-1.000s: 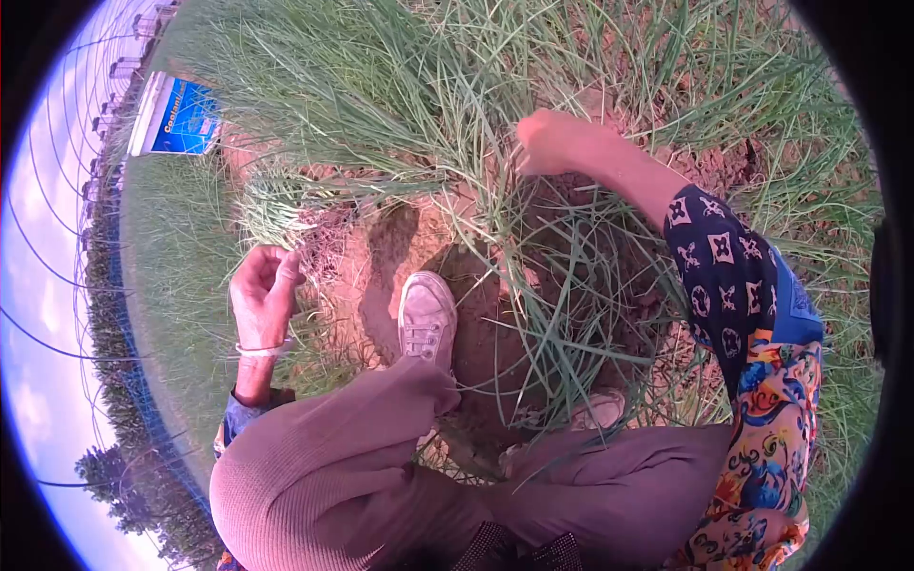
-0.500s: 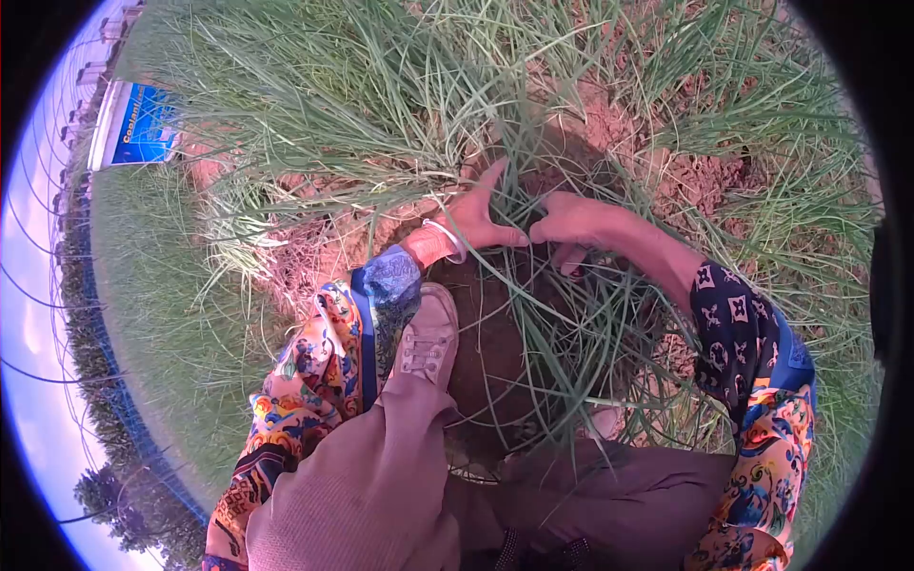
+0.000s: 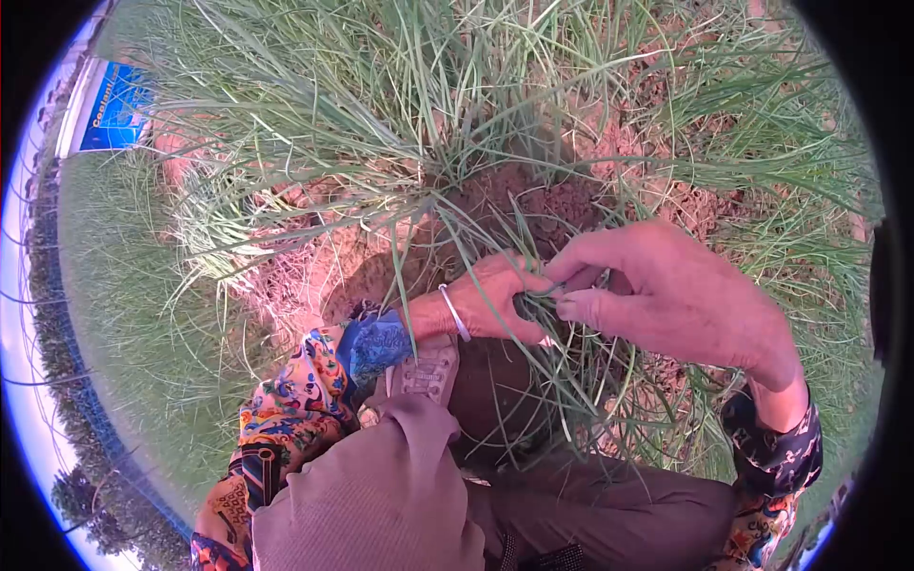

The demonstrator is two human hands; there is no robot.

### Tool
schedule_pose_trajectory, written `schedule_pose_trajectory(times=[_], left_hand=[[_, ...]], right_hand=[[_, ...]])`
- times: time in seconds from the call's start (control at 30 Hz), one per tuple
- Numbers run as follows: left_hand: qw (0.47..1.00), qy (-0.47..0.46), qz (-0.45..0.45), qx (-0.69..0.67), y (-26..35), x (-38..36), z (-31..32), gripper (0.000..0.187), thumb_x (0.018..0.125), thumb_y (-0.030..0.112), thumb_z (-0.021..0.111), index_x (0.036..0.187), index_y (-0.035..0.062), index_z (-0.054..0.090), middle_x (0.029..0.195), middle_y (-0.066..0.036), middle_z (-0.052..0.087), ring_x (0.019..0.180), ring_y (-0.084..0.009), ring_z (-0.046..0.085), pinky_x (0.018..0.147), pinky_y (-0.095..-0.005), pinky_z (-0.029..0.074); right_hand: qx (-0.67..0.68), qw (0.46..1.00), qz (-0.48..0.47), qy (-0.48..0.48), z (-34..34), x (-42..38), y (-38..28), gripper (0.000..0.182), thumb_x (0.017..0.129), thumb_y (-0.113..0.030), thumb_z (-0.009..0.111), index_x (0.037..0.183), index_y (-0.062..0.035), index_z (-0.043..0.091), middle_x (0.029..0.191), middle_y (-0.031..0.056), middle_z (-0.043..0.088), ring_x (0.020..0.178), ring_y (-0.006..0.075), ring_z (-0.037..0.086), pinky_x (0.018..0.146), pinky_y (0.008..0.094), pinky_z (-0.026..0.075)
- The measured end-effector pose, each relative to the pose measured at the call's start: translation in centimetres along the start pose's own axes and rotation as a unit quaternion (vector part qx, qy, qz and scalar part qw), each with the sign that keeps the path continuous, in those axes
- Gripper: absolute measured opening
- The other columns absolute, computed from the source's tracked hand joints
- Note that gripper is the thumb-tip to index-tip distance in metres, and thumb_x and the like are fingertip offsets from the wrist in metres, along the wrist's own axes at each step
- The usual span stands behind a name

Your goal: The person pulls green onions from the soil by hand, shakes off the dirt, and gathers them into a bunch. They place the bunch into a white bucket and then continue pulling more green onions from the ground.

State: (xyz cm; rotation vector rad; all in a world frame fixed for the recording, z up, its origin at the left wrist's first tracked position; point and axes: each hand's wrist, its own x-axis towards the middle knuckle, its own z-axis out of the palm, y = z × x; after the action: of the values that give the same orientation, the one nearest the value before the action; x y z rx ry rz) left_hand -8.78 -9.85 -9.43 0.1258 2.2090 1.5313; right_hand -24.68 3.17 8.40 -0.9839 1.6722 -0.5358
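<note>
Long, narrow green grass-like leaves (image 3: 590,400) spill between my knees, below my hands. My left hand (image 3: 490,300), with a white bracelet at the wrist, curls around some of the leaves, its thumb on the near side. My right hand (image 3: 681,290) comes in from the right, thumb and forefinger pinched on thin green blades. The fingertips of both hands meet there, and the blades partly hide behind them. Beyond my hands, a rooted clump (image 3: 433,171) of the same leaves grows from reddish soil (image 3: 519,205).
A white bucket with a blue label (image 3: 114,109) stands among the leaves at the upper left. My light shoe (image 3: 428,366) is just below my left wrist. Dense green growth (image 3: 162,285) covers the left side, with a wire fence (image 3: 76,371) beyond.
Both hands have moved nearer to me, away from the base of the leaves. My right hand has turned and pinches thin blades beside my left fingertips. The view has shifted slightly.
</note>
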Motion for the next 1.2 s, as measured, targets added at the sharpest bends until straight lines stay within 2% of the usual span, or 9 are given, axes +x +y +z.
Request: schedule_pose_trajectory(times=[0.1,0.33,0.57,0.7,0.8,0.87,0.97,1.07,1.2], left_hand=[[0.995,0.031,0.071,0.059,1.4,-0.2,0.1,0.062,0.061,0.042,0.075,0.115,0.0137,0.063,0.113,-0.016,0.057,0.109,-0.0319,0.052,0.094,-0.0416,0.039],[0.991,-0.043,0.079,0.100,4.9,-1.8,-0.9,0.067,0.065,0.036,0.073,0.126,0.0147,0.053,0.127,-0.020,0.047,0.114,-0.0361,0.047,0.096,-0.0468,0.036],[0.906,-0.264,0.187,-0.275,7.6,-3.6,-0.3,0.066,0.073,0.038,0.072,0.129,0.0124,0.050,0.128,-0.020,0.044,0.112,-0.0351,0.050,0.093,-0.0437,0.041],[0.920,-0.115,0.062,-0.370,3.2,-5.9,-4.5,0.055,0.081,0.036,0.066,0.123,0.0038,0.054,0.124,-0.016,0.049,0.109,-0.0307,0.055,0.092,-0.0428,0.044],[0.684,-0.017,0.004,-0.729,0.2,-8.7,-6.5,0.042,0.088,0.032,0.059,0.113,-0.0018,0.057,0.121,-0.016,0.052,0.104,-0.0271,0.059,0.086,-0.0378,0.049],[0.616,0.071,0.013,-0.785,-4.1,-10.0,-5.9,0.035,0.091,0.031,0.055,0.105,-0.0010,0.060,0.115,-0.018,0.056,0.092,-0.0236,0.064,0.069,-0.0277,0.051],[0.812,0.295,-0.300,-0.404,-5.7,-9.1,-5.1,0.030,0.089,0.028,0.057,0.104,0.0018,0.058,0.094,-0.011,0.064,0.074,-0.0152,0.064,0.051,-0.0234,0.043],[0.841,0.299,-0.354,-0.279,-3.2,-5.1,-5.6,0.031,0.085,0.024,0.064,0.103,0.0016,0.054,0.087,-0.009,0.064,0.065,-0.0115,0.060,0.052,-0.0237,0.044],[0.853,0.464,-0.202,-0.128,-6.0,-1.7,-2.9,0.037,0.075,0.019,0.074,0.100,0.0031,0.052,0.077,-0.007,0.063,0.062,-0.0119,0.057,0.058,-0.0277,0.047]], right_hand=[[0.098,0.991,-0.030,0.090,-1.3,1.2,-2.3,0.019,0.087,-0.013,0.057,0.097,0.0031,0.062,0.077,0.0043,0.061,0.067,0.0058,0.050,0.061,0.0217,0.043],[-0.191,0.981,-0.002,-0.037,2.5,11.8,1.8,0.023,0.084,-0.012,0.051,0.098,0.0037,0.061,0.091,0.0231,0.061,0.088,0.0373,0.060,0.080,0.0430,0.047],[-0.074,0.995,0.044,0.058,6.5,19.8,8.8,0.034,0.082,-0.017,0.054,0.108,0.0056,0.058,0.109,0.0261,0.058,0.103,0.0378,0.057,0.092,0.0420,0.043],[-0.034,0.996,-0.016,0.080,8.6,20.3,10.4,0.035,0.082,-0.015,0.054,0.112,0.0033,0.057,0.106,0.0241,0.061,0.101,0.0372,0.059,0.091,0.0412,0.045],[-0.025,0.992,-0.069,0.103,9.5,19.8,10.3,0.033,0.084,-0.013,0.050,0.113,0.0010,0.057,0.101,0.0259,0.061,0.097,0.0404,0.058,0.088,0.0447,0.046],[-0.002,0.985,-0.078,0.154,10.0,19.9,10.1,0.032,0.084,-0.010,0.047,0.112,0.0013,0.058,0.101,0.0276,0.060,0.097,0.0420,0.057,0.088,0.0477,0.045],[-0.003,0.981,-0.052,0.188,9.8,20.4,10.3,0.031,0.085,-0.009,0.046,0.112,-0.0006,0.058,0.100,0.0277,0.060,0.096,0.0417,0.057,0.087,0.0466,0.045],[0.000,0.974,-0.048,0.220,10.1,20.9,10.6,0.026,0.084,-0.009,0.049,0.107,-0.0013,0.060,0.097,0.0256,0.061,0.094,0.0418,0.057,0.085,0.0458,0.046],[-0.037,0.964,-0.073,0.254,9.9,20.3,10.9,0.023,0.079,-0.012,0.057,0.101,-0.0059,0.063,0.090,0.0218,0.064,0.087,0.0395,0.061,0.078,0.0466,0.050]])
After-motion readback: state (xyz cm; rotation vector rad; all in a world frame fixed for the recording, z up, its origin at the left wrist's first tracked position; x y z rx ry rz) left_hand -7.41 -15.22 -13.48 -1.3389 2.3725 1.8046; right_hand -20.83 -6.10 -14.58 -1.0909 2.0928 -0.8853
